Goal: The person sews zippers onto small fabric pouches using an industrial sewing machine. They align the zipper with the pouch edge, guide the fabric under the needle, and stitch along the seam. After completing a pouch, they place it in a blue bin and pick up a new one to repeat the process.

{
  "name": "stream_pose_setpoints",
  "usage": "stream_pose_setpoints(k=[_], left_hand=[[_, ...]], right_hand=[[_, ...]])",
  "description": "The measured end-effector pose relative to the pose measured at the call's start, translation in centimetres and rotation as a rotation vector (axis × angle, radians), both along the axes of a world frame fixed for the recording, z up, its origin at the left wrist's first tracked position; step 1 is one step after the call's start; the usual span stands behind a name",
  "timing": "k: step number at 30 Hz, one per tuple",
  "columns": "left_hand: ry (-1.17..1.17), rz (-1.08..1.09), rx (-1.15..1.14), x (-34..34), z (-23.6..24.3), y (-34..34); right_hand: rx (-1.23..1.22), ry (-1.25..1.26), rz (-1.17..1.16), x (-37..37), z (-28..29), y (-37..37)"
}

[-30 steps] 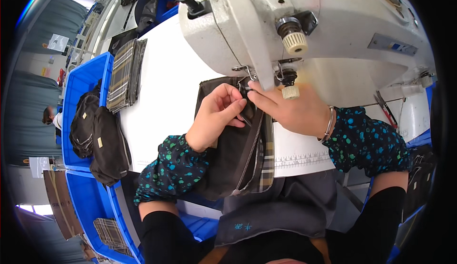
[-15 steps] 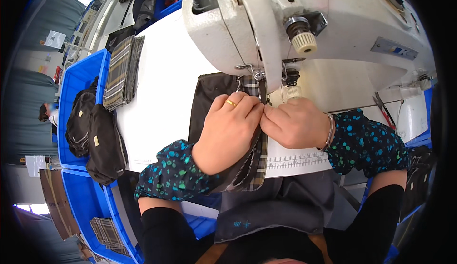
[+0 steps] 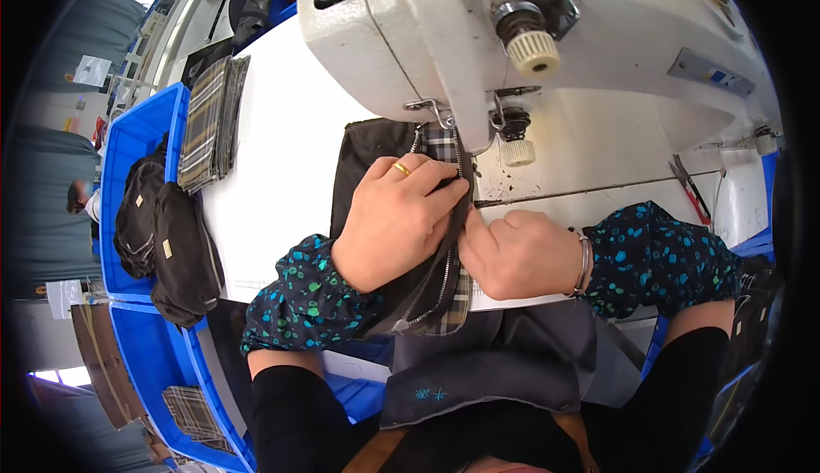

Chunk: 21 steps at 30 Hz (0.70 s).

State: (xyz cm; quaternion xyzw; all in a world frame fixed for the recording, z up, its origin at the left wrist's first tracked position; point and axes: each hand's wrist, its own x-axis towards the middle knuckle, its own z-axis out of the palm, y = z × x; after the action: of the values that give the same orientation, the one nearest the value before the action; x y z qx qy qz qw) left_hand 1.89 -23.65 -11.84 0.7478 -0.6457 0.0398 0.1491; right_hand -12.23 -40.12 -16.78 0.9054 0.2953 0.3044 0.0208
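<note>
From where I stand, the dark brown fabric piece with plaid cloth and a metal-toothed zipper (image 3: 352,166) lies under and between the two hands, its far end up at the needle area of the off-white sewing machine (image 3: 389,55). Its long axis runs from the machine back toward the person's body. The silvery zipper teeth (image 3: 443,285) follow that line, slanting a little toward the person's left at the near end.

The left hand (image 3: 400,217), wearing a gold ring, lies across the piece with its fingertips at the dark zipper strip; I can't tell whether they pinch or only press. The right hand (image 3: 517,255) sits lower, half curled, its finger ends touching the strip's right edge; its grip is hidden too. The hands are close, with the strip between them.

Half a second ago their fingertips met over the zipper. Now the right hand is nearer the body, baring more of the strip, while the left has hardly shifted against the machine.

Beyond the hands the machine closes off the room. Left of the left hand, the white tabletop (image 3: 282,131) is open as far as the stacked brown plaid cloths (image 3: 209,127). Its near edge runs just below the right hand, and the piece's near end reaches past it over the grey cloth apron (image 3: 487,379). Well to the right of the right hand lie red-handled scissors (image 3: 694,195).
</note>
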Motion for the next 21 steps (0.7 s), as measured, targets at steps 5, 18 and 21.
stream_pose_setpoints(k=[5,18,21], left_hand=[[-0.025,0.011,-0.001,-0.4,0.1,-0.3],[-0.052,0.019,-0.005,1.5,-0.5,-0.9],[-0.038,-0.121,0.029,0.7,0.1,0.1]], right_hand=[[-0.001,0.082,0.022,-0.5,0.2,-0.1],[-0.03,0.049,-0.099,0.5,0.1,-0.7],[-0.064,0.055,-0.021,-1.0,1.2,0.0]])
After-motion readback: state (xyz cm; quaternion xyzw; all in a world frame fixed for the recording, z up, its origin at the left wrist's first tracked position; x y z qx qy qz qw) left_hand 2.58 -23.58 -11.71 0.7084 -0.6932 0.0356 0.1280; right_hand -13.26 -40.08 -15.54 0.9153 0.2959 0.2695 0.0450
